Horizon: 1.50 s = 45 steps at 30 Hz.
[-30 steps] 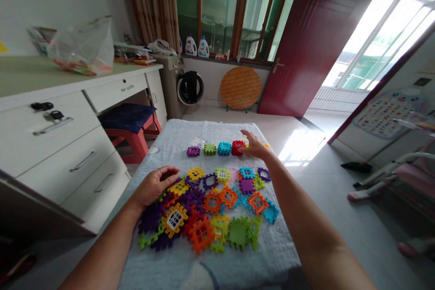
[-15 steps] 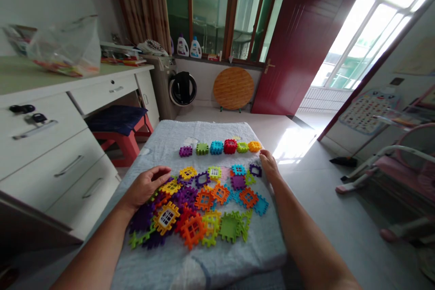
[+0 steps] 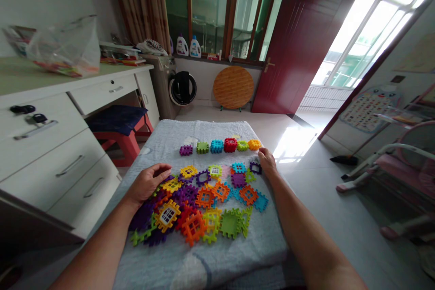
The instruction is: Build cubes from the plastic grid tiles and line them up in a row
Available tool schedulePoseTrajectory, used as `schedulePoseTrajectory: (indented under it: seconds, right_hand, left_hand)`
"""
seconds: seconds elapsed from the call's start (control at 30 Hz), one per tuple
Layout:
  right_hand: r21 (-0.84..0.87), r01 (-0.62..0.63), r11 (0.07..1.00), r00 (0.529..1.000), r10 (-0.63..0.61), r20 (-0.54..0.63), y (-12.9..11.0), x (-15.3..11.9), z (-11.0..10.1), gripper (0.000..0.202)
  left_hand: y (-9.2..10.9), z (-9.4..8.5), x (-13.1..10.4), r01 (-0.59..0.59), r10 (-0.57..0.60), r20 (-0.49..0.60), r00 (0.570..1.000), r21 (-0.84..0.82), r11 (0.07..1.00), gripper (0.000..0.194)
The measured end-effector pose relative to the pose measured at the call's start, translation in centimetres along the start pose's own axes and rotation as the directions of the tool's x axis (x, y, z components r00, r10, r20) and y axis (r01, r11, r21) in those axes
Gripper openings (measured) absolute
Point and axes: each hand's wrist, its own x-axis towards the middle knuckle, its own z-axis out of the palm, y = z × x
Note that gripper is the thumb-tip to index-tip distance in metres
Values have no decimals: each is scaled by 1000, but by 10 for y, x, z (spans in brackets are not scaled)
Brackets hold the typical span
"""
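Interlocking plastic window-shaped pieces lie in a loose pile on a cloth-covered table (image 3: pixel 190 258). My left hand (image 3: pixel 149 183) rests at the pile's left edge, thumb and fingers apart and loosely bent, holding nothing, near a yellow window piece (image 3: pixel 171 185). My right hand (image 3: pixel 267 161) rests at the table's right edge with loosely bent fingers, close beside a yellow-orange block (image 3: pixel 254 145); whether they touch cannot be made out. That block ends a row with a lime block (image 3: pixel 242 146), a red block (image 3: pixel 230 145), a blue block (image 3: pixel 216 146), a green block (image 3: pixel 202 147) and purple pieces (image 3: pixel 186 150).
A white desk (image 3: pixel 76 131) with a plastic bag (image 3: pixel 68 50) stands on the left, with a red stool (image 3: pixel 131 138) beside it. Beyond the table are a washing machine (image 3: pixel 166 86), a round wooden board (image 3: pixel 233 87) and a red door (image 3: pixel 292 45). A pink chair (image 3: pixel 404 163) is at right.
My right hand has shifted very slightly left, towards the yellow-orange block. The left hand and the pieces stay in place; the view has moved a little.
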Motion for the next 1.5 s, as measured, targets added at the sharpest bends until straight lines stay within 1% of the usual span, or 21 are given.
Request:
schedulePoseTrajectory:
  seconds: [0.3, 0.37, 0.4, 0.43, 0.47, 0.5, 0.53, 0.57, 0.6, 0.63, 0.67, 0.7, 0.77, 0.9, 0.93, 1.0, 1.1, 1.17, 1.27, 1.43, 1.5]
  right_hand:
    - [-41, 7, 999, 1000, -6, 24, -8, 2, 1, 31]
    - [-57, 57, 997, 996, -53, 65, -17, -2, -2, 29]
    - [-68, 114, 991, 988, -106, 115, -23, -6, -4, 29]
    - [-76, 193, 978, 966, -175, 189, -30, -10, -7, 29]
    - [-74, 284, 956, 925, -253, 283, -37, -15, -11, 30]
    - [-61, 370, 927, 865, -320, 387, -44, -21, -14, 31]
    - [-44, 447, 894, 790, -371, 488, -51, -27, -17, 36]
    - [-39, 510, 859, 714, -398, 577, -58, -33, -20, 47]
    - [-54, 552, 832, 652, -391, 650, -64, -39, -22, 60]
    - [-83, 579, 811, 611, -365, 703, -69, -44, -24, 73]
    - [-119, 596, 794, 588, -330, 738, -73, -48, -24, 83]
    - [-152, 603, 783, 581, -300, 757, -76, -51, -24, 88]
    - [-176, 612, 771, 585, -292, 756, -81, -55, -20, 83]
    - [-50, 611, 790, 604, -424, 675, -87, -59, -10, 53]
    - [-9, 590, 808, 616, -443, 651, -87, -60, -8, 48]
    - [41, 538, 842, 668, -456, 588, -87, -62, -3, 43]
    - [-1, 525, 851, 740, -457, 494, -81, -63, 2, 45]
    - [-56, 533, 844, 746, -438, 501, -76, -63, 4, 47]
    - [-74, 525, 848, 742, -413, 528, -69, -62, 8, 43]
    - [-107, 525, 845, 805, -452, 384, -67, -60, 10, 48]
    - [-105, 527, 843, 815, -467, 342, -68, -61, 10, 50]
  left_hand:
    - [-2, 4, 4, -22, 19, -48, 999, -52, 998, 52]
    - [-2, 4, 4, -16, 13, -49, 999, -60, 998, 52]
    - [-2, 4, 3, -12, 9, -46, 999, -65, 998, 52]
    - [-1, 3, 2, -10, 7, -38, 999, -70, 998, 52]
    - [-1, 3, 2, -8, 6, -30, 1000, -71, 997, 51]
    - [0, 3, 1, -7, 5, -20, 1000, -70, 997, 51]
    - [0, 2, 0, -5, 5, -8, 1000, -69, 998, 51]
    - [1, 2, 0, -4, 4, 2, 1000, -67, 998, 50]
    - [1, 1, -1, -2, 3, 10, 1000, -66, 998, 50]
    - [2, 1, -1, 1, 0, 16, 1000, -64, 998, 50]
    - [2, 1, -1, 3, -2, 20, 1000, -63, 998, 51]
    - [1, 0, -1, 6, -4, 23, 1000, -61, 998, 51]
    - [0, 0, -1, 9, -7, 31, 1000, -61, 998, 51]
    - [-2, 0, 0, 5, -2, 41, 999, -75, 997, 51]
    - [-3, 0, 0, 4, -1, 39, 999, -76, 997, 52]
    - [-2, 0, -1, 7, -5, 31, 999, -76, 997, 53]
    - [0, 0, -2, 11, -9, 28, 1000, -81, 997, 52]
    - [1, 0, -3, 15, -13, 25, 1000, -82, 997, 51]
    - [3, 0, -3, 20, -18, 26, 1000, -85, 996, 50]
    - [3, 0, -4, 16, -13, 24, 1000, -93, 996, 50]
    - [3, 0, -4, 19, -17, 20, 1000, -89, 996, 51]
